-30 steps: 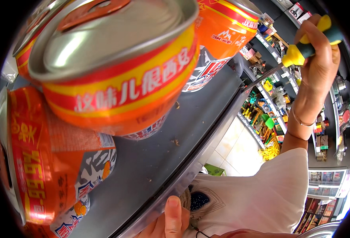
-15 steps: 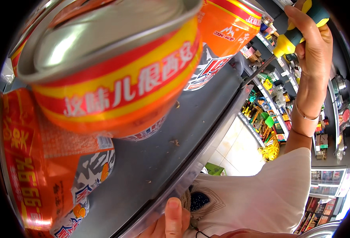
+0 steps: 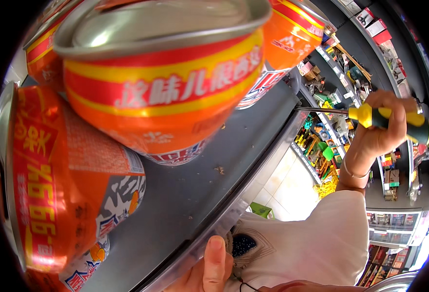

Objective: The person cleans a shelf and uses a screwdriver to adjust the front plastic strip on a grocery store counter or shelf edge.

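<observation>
Lowering my right hand [image 3: 382,138], grasping the yellow-and-dark-green-handled screwdriver [image 3: 362,115], I flattened its working angle at the clear plastic shelf-edge strip's [image 3: 241,202] far-right end. My left hand [image 3: 209,270] gripped the strip nearer me.

The lower edge cuts off my left hand [image 3: 205,270] before the wrist. My right hand [image 3: 383,130] covers part of the screwdriver [image 3: 360,115], whose tip, I think, is lost at the grey shelf [image 3: 241,153]. The nearest can [image 3: 166,95] is cropped above; some distant goods [image 3: 327,153] are too small to name.
</observation>
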Tool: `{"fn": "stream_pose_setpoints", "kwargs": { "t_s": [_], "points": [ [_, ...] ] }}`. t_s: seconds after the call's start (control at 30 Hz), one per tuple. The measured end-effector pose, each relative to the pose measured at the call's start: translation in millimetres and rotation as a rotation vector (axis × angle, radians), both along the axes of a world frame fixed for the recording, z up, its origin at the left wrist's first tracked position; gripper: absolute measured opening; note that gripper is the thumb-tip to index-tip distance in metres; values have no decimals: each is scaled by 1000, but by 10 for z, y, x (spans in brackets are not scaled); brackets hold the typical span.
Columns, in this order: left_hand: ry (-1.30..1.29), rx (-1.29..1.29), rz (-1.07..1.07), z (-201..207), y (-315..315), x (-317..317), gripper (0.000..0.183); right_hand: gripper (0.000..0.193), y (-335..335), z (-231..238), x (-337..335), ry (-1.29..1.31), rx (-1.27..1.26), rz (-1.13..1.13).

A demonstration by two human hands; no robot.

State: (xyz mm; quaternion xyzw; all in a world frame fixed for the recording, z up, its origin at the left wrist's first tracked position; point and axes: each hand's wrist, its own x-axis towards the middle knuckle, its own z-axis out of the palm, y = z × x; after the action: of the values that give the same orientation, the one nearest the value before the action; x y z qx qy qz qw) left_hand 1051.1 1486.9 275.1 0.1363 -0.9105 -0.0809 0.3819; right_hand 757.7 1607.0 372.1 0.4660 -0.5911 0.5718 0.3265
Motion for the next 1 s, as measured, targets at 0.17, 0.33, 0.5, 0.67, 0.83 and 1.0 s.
{"fn": "stream_pose_setpoints", "kwargs": {
  "t_s": [0.17,0.33,0.5,0.67,0.83,1.0],
  "points": [
    [-21,34,-5,-29,51,71,53,23,57,-100,8,-177,-171,46],
    [-94,42,10,51,94,81,54,24,149,-130,-184,-561,-268,230],
    [-71,6,-9,49,66,30,55,29,151,-277,-340,-768,-275,364],
    [-106,19,38,43,108,47,57,29,179,-219,-315,-695,-230,409],
    [-86,14,25,63,99,5,59,25,174,-219,-205,-330,-260,155],
    [-104,35,35,87,113,16,60,17,390,-101,-212,-209,-190,178]
  ]
}}
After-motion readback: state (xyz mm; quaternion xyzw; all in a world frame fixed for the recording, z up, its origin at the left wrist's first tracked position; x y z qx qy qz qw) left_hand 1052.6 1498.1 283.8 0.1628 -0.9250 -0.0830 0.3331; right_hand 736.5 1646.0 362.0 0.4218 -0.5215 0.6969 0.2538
